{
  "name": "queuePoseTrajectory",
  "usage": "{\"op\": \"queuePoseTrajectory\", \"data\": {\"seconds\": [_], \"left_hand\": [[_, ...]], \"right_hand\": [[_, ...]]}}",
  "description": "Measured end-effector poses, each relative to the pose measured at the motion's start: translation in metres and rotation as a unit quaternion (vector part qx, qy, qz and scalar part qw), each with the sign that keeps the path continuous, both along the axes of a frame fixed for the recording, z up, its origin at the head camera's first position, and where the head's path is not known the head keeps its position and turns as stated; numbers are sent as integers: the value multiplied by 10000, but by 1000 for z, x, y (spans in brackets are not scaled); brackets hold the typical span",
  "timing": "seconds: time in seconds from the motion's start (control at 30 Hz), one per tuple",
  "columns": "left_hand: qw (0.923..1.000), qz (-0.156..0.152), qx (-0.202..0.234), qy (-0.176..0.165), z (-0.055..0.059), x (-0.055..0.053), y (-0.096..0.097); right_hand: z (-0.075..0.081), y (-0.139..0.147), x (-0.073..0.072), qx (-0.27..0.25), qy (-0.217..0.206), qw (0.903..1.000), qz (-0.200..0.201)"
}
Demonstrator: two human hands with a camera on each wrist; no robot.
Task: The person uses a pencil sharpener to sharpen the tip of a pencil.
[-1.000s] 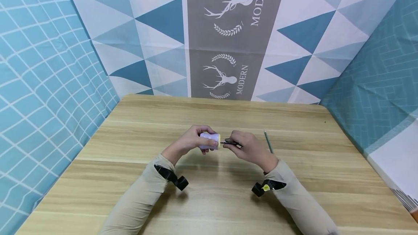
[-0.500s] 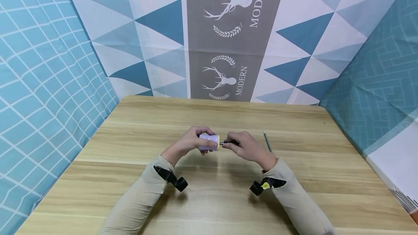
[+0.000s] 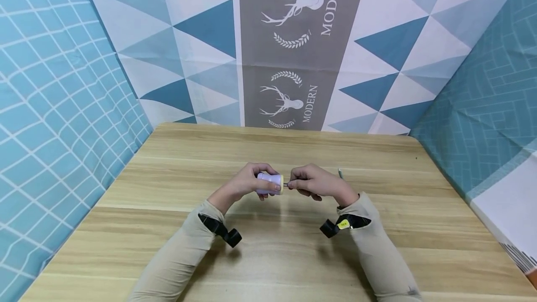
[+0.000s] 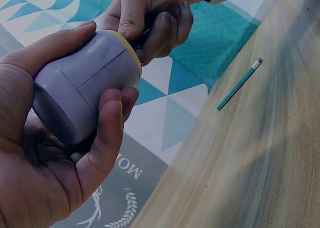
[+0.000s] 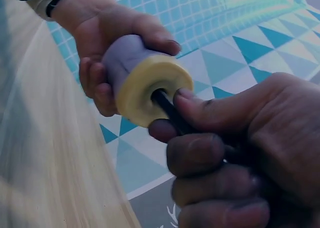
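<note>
My left hand [image 3: 242,183] grips a lavender pencil sharpener [image 4: 90,83], thumb on one side and fingers round the other. Its yellow end [image 5: 131,100] has a round hole and faces my right hand [image 3: 317,181]. A dark, slim pencil [image 5: 172,112] runs into that hole, pinched between the thumb and fingers of the right hand. Most of the pencil's length is hidden in the right hand, and its tip is inside the sharpener. Both hands are held above the wooden table.
A green pencil [image 4: 240,85] lies on the wooden table [image 3: 268,260], partly covered by the right hand in the head view. Patterned blue, white and grey cloth [image 3: 285,50] hangs behind the table and along both sides.
My right hand has turned at the wrist and its fingers have shifted on the dark pencil. The left hand and sharpener stay nearly in place.
</note>
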State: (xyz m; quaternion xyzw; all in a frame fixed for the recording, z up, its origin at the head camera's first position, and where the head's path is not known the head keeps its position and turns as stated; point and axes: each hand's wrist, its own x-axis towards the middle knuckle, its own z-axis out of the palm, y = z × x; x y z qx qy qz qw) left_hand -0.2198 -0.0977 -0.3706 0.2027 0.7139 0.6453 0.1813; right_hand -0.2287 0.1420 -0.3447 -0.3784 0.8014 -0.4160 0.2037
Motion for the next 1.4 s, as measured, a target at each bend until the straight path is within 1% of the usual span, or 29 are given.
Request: {"op": "queuePoseTrajectory", "data": {"seconds": [0.1,0.23,0.37,0.53,0.63,0.7,0.87,1.0,1.1,1.17,1.27,1.4], "left_hand": [[10000,15,-60,22,-1,0,1],[10000,-5,-87,34,-1,0,1],[9999,31,-83,90,1,0,-1],[9999,7,-62,120,1,0,-3],[9999,-5,-17,150,0,-1,-3],[9999,-5,9,172,-1,-1,-3],[9999,-24,93,106,-2,-1,-5],[9998,-34,185,55,-3,-1,-6],[9997,-13,217,91,-2,0,-6],[9997,-8,231,105,-1,-1,-6],[9996,-42,262,126,0,-1,-6],[9994,-94,309,138,2,-2,-6]], "right_hand": [[-1,0,-2,138,-202,9996,157],[0,-2,-1,354,-173,9990,211],[2,-3,3,395,64,9992,63],[4,-4,5,501,366,9981,-4],[4,-4,6,519,632,9966,-55],[4,-4,7,494,918,9945,-90],[6,-2,11,425,1671,9849,-165],[9,1,16,250,2021,9785,-312],[6,1,17,37,2382,9706,-338],[0,0,17,-170,2690,9625,-321],[-10,-2,17,-522,3259,9433,-348],[-20,-6,15,-952,4015,9096,-496]]}}
